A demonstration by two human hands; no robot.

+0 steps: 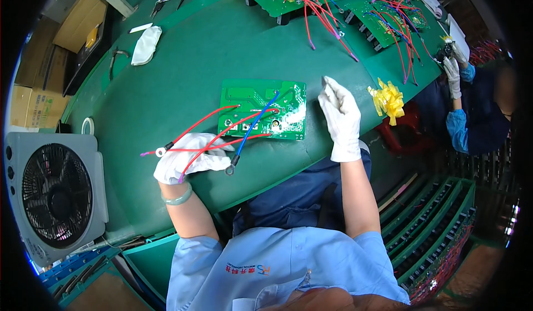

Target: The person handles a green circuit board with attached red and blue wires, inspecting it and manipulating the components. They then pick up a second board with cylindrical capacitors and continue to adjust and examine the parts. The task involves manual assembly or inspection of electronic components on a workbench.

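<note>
A green circuit board (pixel 288 123) lies on the green table in front of me. Red wires (pixel 202 123) and a blue wire (pixel 256 123) rise from it; some end in ring terminals. My left hand (pixel 186 154), in a white glove, rests at the board's lower left corner, under the loose wires. Its thumb and fingers are apart, with no grip on anything visible. To the right of the board, clear of it, is my gloved right hand (pixel 341 116). Its thumb and fingertips are pinched together around a small dark tip too small to name.
Wired boards (pixel 311 3) fill the far right. Bundles of yellow strips (pixel 388 101) lie at the right edge. Pliers (pixel 115 61) and a white cloth (pixel 146 45) lie far left; a grey fan (pixel 58 191) stands left. A co-worker's gloved hands (pixel 452 78) work at right.
</note>
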